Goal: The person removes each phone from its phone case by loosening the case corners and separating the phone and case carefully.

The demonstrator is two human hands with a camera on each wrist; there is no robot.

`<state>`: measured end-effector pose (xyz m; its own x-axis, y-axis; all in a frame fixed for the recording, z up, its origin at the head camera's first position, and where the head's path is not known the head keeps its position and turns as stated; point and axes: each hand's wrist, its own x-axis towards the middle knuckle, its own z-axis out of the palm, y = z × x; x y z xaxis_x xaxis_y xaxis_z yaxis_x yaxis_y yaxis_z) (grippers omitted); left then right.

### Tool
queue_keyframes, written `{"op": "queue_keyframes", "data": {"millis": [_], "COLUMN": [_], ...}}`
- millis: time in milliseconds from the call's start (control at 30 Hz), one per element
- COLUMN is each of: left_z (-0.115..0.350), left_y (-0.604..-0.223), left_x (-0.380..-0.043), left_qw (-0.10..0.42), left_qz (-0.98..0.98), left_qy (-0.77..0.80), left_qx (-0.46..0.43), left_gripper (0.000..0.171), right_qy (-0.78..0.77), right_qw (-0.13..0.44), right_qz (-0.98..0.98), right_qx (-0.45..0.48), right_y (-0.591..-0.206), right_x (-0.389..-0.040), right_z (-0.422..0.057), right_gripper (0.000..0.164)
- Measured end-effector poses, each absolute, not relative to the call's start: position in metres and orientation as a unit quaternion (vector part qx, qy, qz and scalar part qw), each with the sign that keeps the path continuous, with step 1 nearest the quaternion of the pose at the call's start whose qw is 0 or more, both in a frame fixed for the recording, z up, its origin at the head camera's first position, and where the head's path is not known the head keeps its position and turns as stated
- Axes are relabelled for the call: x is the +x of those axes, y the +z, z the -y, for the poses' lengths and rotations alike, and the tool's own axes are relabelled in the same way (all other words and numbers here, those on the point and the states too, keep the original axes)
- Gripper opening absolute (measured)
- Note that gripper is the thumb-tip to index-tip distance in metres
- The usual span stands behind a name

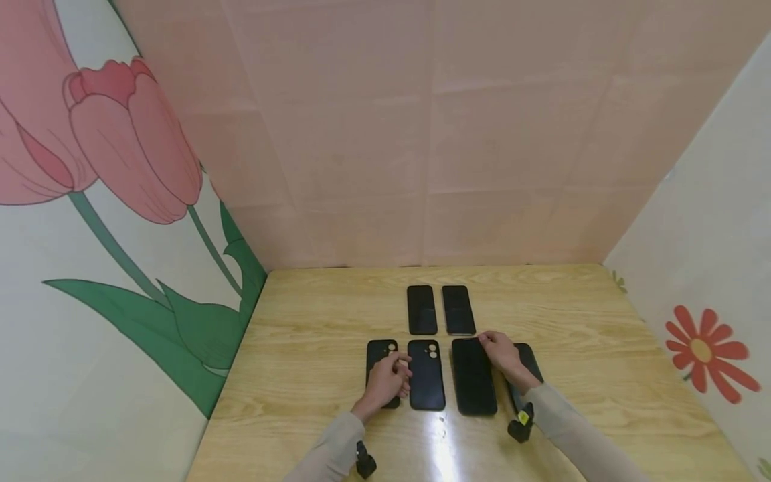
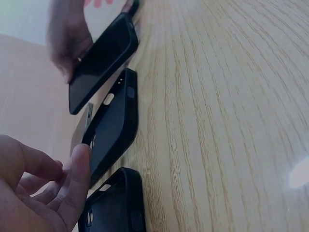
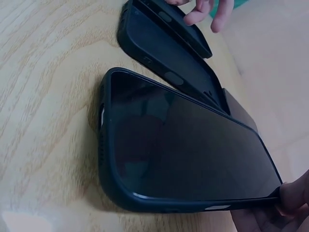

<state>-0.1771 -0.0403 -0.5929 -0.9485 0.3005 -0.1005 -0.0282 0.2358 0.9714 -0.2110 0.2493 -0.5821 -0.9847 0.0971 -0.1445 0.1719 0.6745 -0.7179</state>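
My right hand (image 1: 506,356) pinches the upper right corner of a phone in a black case (image 1: 474,381), its dark screen facing up. In the right wrist view, the thumb lies on that corner with fingers below, and the cased phone (image 3: 188,150) looks slightly tilted. Over the leftmost black phone case (image 1: 374,353) hovers my left hand (image 1: 387,379), fingers loosely bent and holding nothing. Beside it lies a second phone case (image 1: 426,381), hollow side up with camera cutouts. The left wrist view shows the fingertips close to a case (image 2: 113,128); contact is unclear.
Two dark phones (image 1: 421,310) (image 1: 459,310) lie side by side farther back on the wooden table (image 1: 325,301). Another dark phone (image 1: 530,360) lies at the right, partly hidden under my right wrist. A pink wall (image 1: 361,147) stands behind the table, with patterned walls at both sides.
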Motion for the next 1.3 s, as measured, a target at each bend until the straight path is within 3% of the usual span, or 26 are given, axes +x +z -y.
{"op": "queue_keyframes", "data": {"millis": [667,967,1300], "left_z": [0.036,0.03,0.029], "left_y": [-0.585,-0.582,-0.582], "left_x": [-0.178,-0.179,-0.18], "left_qw": [0.155,0.156,0.157], "left_qz": [-0.775,-0.768,-0.762], "left_qy": [0.601,0.61,0.616], "left_qx": [0.115,0.115,0.121], "left_gripper": [0.023,0.026,0.037], "right_qy": [-0.469,-0.518,-0.532], "right_qw": [0.059,0.076,0.056], "right_qz": [-0.877,-0.848,-0.842], "right_qx": [0.08,0.087,0.075], "right_y": [-0.567,-0.553,-0.548], "right_x": [-0.212,-0.214,-0.212], "right_z": [-0.242,-0.229,-0.221], "right_gripper": [0.031,0.029,0.027]}}
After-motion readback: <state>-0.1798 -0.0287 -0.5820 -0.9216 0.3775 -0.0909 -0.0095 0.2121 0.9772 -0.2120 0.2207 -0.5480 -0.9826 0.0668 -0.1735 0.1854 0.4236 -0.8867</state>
